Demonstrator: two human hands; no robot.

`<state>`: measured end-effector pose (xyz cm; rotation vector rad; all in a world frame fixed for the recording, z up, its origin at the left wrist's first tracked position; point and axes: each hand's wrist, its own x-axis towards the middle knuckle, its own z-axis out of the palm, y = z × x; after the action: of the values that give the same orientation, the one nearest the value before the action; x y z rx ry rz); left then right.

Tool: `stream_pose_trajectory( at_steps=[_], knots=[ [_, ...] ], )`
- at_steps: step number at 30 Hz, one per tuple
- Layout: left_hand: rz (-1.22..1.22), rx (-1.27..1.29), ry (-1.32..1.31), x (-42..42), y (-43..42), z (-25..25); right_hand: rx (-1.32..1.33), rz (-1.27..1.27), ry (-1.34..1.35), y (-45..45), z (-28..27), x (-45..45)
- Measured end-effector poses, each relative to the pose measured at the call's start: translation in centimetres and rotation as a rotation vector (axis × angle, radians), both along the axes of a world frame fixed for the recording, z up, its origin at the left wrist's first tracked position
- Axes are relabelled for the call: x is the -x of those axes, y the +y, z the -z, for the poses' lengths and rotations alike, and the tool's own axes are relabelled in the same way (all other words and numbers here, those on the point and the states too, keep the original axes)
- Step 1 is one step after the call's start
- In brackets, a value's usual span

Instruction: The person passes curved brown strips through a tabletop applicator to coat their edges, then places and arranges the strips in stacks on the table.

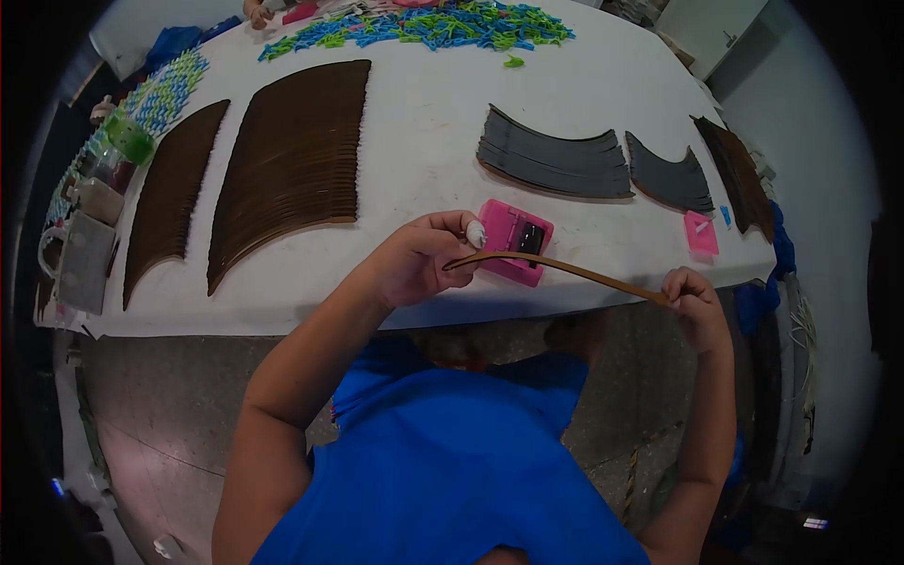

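Note:
A long, thin brown strip (574, 269) stretches in a slight curve between my two hands, above the table's front edge. My left hand (428, 252) pinches its left end, with a white wrapping on one fingertip. At the right end, the fingers of my right hand (695, 299) are closed on the strip. Just behind the strip lies a pink box (496, 218) with a dark pad (532, 239) in it, partly hidden by my left hand and the strip.
Brown strips lie in rows at left (297, 141), (179, 188) and far right (739, 174). Dark grey strips (556, 162) sit right of centre, near a small pink tray (701, 235). Green and blue pieces (424, 28) cover the back. Jars and a mug (85, 259) stand left. Another person's hand (257, 13) shows behind.

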<state>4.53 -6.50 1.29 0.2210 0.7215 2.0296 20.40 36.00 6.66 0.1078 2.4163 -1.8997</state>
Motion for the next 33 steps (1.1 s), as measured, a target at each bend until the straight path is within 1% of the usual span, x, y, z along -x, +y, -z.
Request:
stream_pose_trajectory(
  at_steps=[2,3,5,6,8,9,11,12,14,15,17,18,20,21,23,27,30,32,33],
  knots=[
    [-0.009,-0.062,-0.043,-0.5,-1.4,0.9,0.361,0.023,-0.151,-1.4,1.0,-0.5],
    [-0.020,-0.063,-0.040,-0.7,-2.2,1.2,0.359,0.012,-0.151,-2.0,1.8,-0.7],
    [-0.038,-0.088,-0.045,-1.0,-3.8,1.8,0.628,-0.061,-0.138,-3.4,3.0,-0.8],
    [-0.051,-0.088,-0.041,-1.3,-4.6,2.0,0.627,-0.074,-0.139,-4.6,3.1,-0.7],
    [-0.137,-0.082,-0.054,-2.0,-6.1,2.3,0.880,-0.081,-0.072,-7.5,3.1,-0.5],
    [-0.148,-0.083,-0.050,-2.3,-6.9,2.6,0.880,-0.093,-0.073,-8.6,3.3,-0.4],
    [-0.201,-0.140,-0.059,-2.8,-8.6,3.3,1.058,-0.095,-0.001,-10.8,3.4,-0.3],
    [-0.203,-0.144,-0.057,-3.2,-9.3,3.5,1.054,-0.098,0.000,-11.9,3.5,-0.1],
    [-0.268,-0.184,-0.081,-3.9,-10.8,3.9,1.058,-0.099,0.118,-14.1,3.7,0.4],
    [-0.262,-0.190,-0.078,-4.2,-11.5,4.1,1.051,-0.097,0.124,-14.9,3.9,0.7],
    [-0.336,-0.215,-0.080,-4.8,-13.0,4.5,0.959,-0.106,0.204,-16.4,4.7,1.7],
    [-0.332,-0.219,-0.077,-5.1,-13.7,4.7,0.956,-0.105,0.210,-17.2,5.1,2.3],
    [-0.426,-0.215,-0.097,-5.7,-15.0,5.0,0.861,-0.083,0.268,-18.6,5.9,3.5],
    [-0.424,-0.218,-0.096,-6.0,-15.7,5.1,0.858,-0.083,0.270,-19.4,6.1,4.0],
    [-0.485,-0.240,-0.074,-6.6,-16.8,5.1,0.765,-0.028,0.281,-21.0,6.4,4.9],
    [-0.549,-0.268,-0.071,-7.5,-18.8,5.5,0.752,-0.057,0.263,-23.4,6.8,6.1],
    [-0.648,-0.297,-0.072,-8.1,-19.8,5.9,0.729,-0.065,0.256,-24.8,6.9,6.7],
    [-0.789,-0.324,-0.126,-8.3,-20.2,6.5,0.679,-0.080,0.255,-25.8,6.9,7.0],
    [-0.809,-0.319,-0.121,-8.5,-20.3,6.8,0.689,-0.099,0.247,-26.1,7.0,7.2]
  ],
)
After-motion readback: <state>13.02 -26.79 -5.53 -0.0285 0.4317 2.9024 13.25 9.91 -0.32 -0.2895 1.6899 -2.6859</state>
